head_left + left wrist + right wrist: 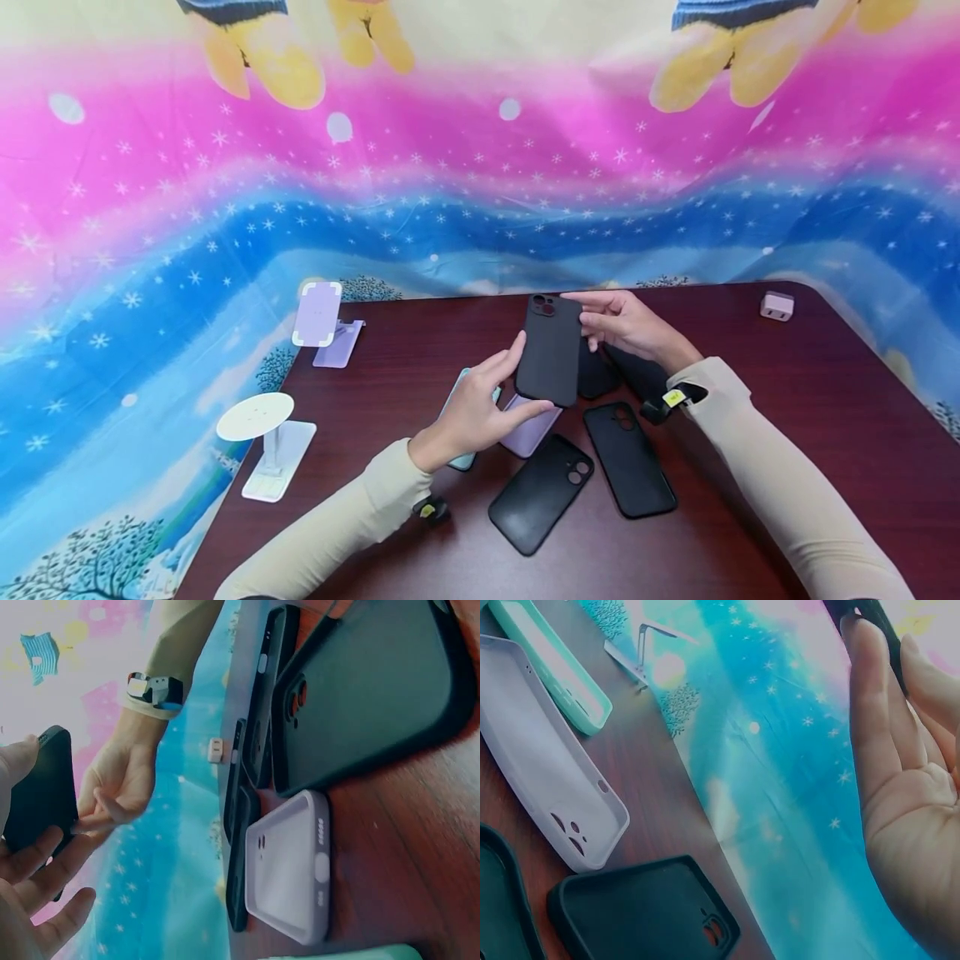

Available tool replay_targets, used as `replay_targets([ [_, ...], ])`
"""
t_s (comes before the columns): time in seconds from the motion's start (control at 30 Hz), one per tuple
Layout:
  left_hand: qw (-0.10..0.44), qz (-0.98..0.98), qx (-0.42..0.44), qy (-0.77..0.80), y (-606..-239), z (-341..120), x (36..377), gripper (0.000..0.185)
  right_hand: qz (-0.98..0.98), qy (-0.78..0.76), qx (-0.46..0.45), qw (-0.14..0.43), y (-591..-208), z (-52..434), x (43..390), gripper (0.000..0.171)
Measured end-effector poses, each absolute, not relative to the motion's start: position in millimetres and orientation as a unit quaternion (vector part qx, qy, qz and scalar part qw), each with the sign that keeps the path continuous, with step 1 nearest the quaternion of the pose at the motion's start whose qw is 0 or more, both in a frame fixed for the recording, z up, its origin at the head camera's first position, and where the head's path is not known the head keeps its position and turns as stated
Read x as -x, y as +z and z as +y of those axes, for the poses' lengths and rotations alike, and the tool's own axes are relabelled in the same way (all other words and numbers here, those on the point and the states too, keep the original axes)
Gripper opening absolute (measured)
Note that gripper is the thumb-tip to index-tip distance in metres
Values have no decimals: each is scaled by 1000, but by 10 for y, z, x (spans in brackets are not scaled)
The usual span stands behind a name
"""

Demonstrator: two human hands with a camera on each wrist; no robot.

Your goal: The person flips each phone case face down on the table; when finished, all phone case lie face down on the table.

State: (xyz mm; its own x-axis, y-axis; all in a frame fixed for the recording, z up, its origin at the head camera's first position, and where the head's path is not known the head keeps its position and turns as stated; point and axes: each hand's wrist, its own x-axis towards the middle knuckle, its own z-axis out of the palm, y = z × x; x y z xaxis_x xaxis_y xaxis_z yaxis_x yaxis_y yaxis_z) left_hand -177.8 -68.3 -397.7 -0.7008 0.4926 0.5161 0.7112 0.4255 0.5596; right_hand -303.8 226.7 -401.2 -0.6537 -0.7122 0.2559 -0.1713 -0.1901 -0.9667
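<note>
A black phone case (pixel 547 354) with camera cutouts at its top left is held up above the table, its back toward the head camera. My left hand (pixel 474 410) grips it by the left edge and the bottom, thumb beneath. At the upper right edge, my right hand (pixel 626 327) pinches the case, its fingers (pixel 874 712) and thumb on either side in the right wrist view. Below lie a lilac phone case (pixel 528 435), partly hidden, and a mint case (pixel 463 460) behind my left hand. Several black cases lie around, including one in front (pixel 540 498) and another right of it (pixel 630 467).
A lilac phone stand (pixel 318 315) and a white stand with a round top (pixel 257 417) stand on the table's left side. A small plug adapter (pixel 777 306) sits at the far right corner. A patterned cloth (pixel 480 183) hangs behind the table (pixel 810 433).
</note>
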Motion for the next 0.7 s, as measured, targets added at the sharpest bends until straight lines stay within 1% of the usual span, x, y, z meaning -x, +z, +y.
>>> replay_targets([
  [0.17, 117, -848, 338, -391, -4014, -772, 1819, 94, 658, -647, 347, 171, -3976, 2204, 3060, 52],
  [0.37, 124, -864, 309, -378, -4067, -956, 1979, 92, 741, -583, 302, 140, -3915, 1965, 3211, 54],
  [0.53, 111, -885, 267, -365, -4128, -1176, 2244, 90, 769, -566, 252, 158, -3919, 1582, 3520, 52],
  [0.7, 79, -934, 222, -270, -4219, -1372, 2544, 89, 789, -551, 208, 177, -4027, 1189, 3834, 48],
])
